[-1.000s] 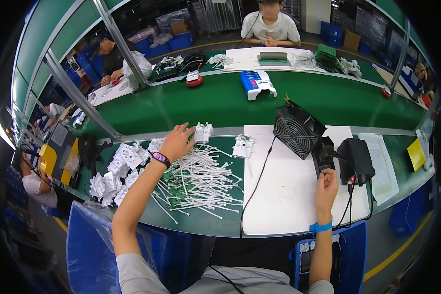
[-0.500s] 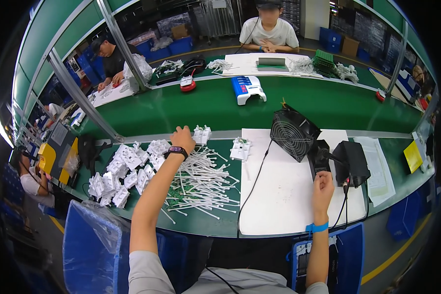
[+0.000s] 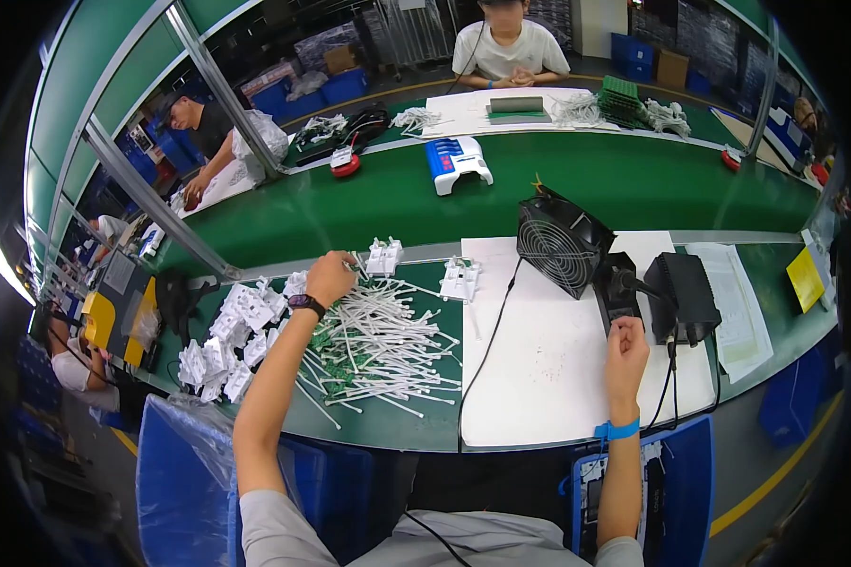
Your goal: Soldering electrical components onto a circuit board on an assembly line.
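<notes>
My left hand (image 3: 331,277) is at the far left edge of a heap of white cables with small green boards (image 3: 383,345). Its fingers are curled together; what they hold, if anything, is hidden. Just right of it a white plastic part (image 3: 384,256) stands at the bench's far edge. A pile of similar white plastic parts (image 3: 227,345) lies to the left. My right hand (image 3: 626,352) is over the white sheet (image 3: 529,378), fingers closed, close to a black block (image 3: 618,293) with a thick plug. I cannot make out anything in its grasp.
Behind the sheet stands a black fan with a round grille (image 3: 563,244); a black box with cables (image 3: 683,298) is to its right. Another white part (image 3: 460,279) sits at the sheet's left edge. A blue-and-white device (image 3: 458,165) is on the green belt. Blue bins (image 3: 187,463) flank me.
My left hand has shifted left, away from the single white part and toward the pile of parts. My right hand stays by the black block. The whole view has turned slightly.
</notes>
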The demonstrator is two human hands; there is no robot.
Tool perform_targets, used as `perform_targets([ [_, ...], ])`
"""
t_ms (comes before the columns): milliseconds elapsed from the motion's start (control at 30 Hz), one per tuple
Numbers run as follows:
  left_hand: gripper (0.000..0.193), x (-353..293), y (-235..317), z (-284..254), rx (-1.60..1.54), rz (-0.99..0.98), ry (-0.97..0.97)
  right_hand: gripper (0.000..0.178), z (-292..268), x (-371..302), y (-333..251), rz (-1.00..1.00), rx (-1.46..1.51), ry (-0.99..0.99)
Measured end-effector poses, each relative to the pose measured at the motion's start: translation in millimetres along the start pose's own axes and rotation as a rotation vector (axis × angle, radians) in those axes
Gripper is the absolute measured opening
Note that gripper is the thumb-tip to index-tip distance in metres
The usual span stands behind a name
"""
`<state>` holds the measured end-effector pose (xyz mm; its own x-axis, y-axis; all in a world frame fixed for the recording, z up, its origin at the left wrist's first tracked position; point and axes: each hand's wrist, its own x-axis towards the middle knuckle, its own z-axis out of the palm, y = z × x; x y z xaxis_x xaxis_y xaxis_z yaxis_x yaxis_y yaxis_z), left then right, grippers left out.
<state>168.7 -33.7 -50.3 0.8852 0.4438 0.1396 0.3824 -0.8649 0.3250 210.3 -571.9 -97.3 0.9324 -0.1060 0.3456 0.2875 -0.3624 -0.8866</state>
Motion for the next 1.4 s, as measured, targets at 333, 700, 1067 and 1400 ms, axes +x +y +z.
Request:
perform_targets([
  [333, 0.055, -2.0, 27.2, 4.7, 0.203, -0.142, 0.101, 0.005, 1.8, 2.1, 3.3, -0.006, 0.023, -0.005],
  [700, 0.042, 22.5, 53.1, 24.6, 0.549, -0.239, -0.072, 0.004, 0.5, 0.4, 5.8, -0.009, 0.03, -0.013],
  [1067, 0.049, 9.2, 12.4, 14.6, 0.113, -0.114, 0.131, 0.005, -1.9, -0.9, -0.3, -0.002, 0.025, 0.001],
  [1400, 0.057, -21.3, -19.3, 2.7, -0.272, -0.07, 0.137, 0.005, -0.4, -0.5, -1.2, -0.021, 0.018, -0.023],
])
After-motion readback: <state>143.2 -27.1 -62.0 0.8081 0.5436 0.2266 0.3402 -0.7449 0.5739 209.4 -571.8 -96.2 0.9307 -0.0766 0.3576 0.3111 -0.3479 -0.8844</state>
